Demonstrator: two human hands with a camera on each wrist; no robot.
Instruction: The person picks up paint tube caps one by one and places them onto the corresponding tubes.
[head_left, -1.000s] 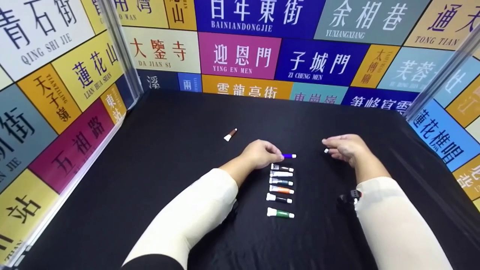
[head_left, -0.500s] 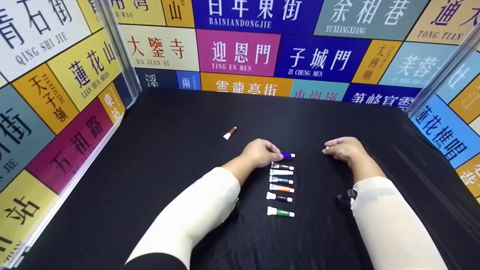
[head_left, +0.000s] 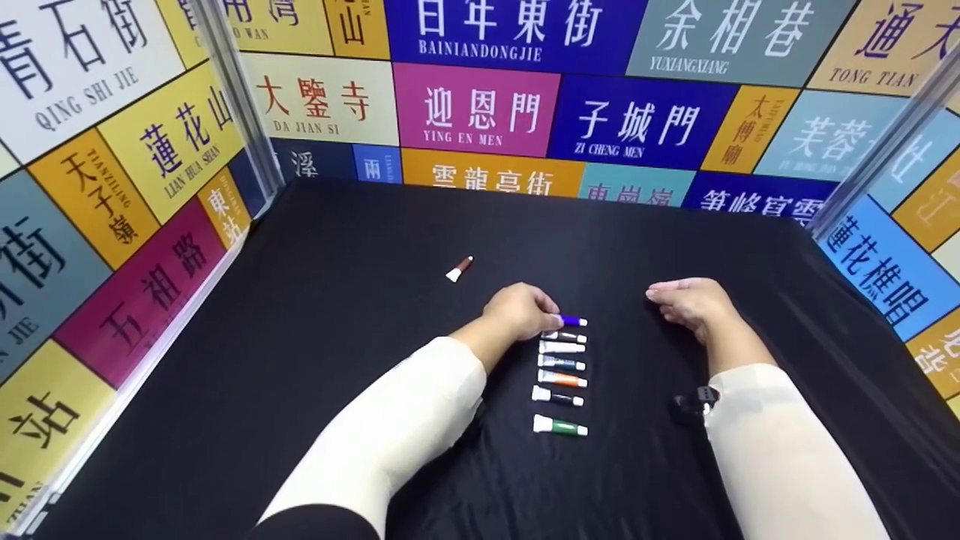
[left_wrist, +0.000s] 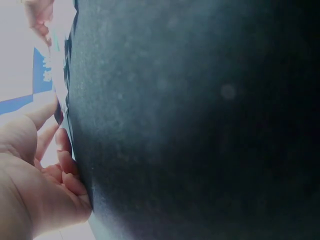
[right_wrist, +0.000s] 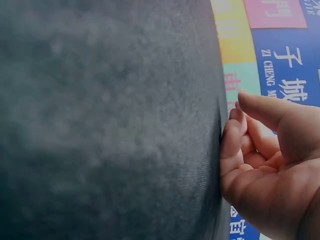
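Note:
My left hand [head_left: 521, 311] pinches the white end of a purple paint tube [head_left: 574, 321] between thumb and fingertips, at the far end of a row of tubes. Nearer me in that row lie a dark tube [head_left: 568, 337], a white one [head_left: 562, 348], a blue one [head_left: 561, 363], an orange one [head_left: 566, 379], a black one [head_left: 559, 396] and a green one [head_left: 562, 426]. My right hand [head_left: 690, 304] is right of the row, low over the cloth, thumb and fingers bent towards each other. Whether it holds something small, I cannot tell.
A brown paint tube [head_left: 461, 268] lies apart, farther back on the left. Black cloth [head_left: 337, 300] covers the table. Printed panels [head_left: 480, 112] with street names stand at the back and sides, with clear uprights at the corners.
My left hand has brought the purple tube slightly towards me, closer to the dark tube. A small white thing seen earlier at my right fingers no longer shows.

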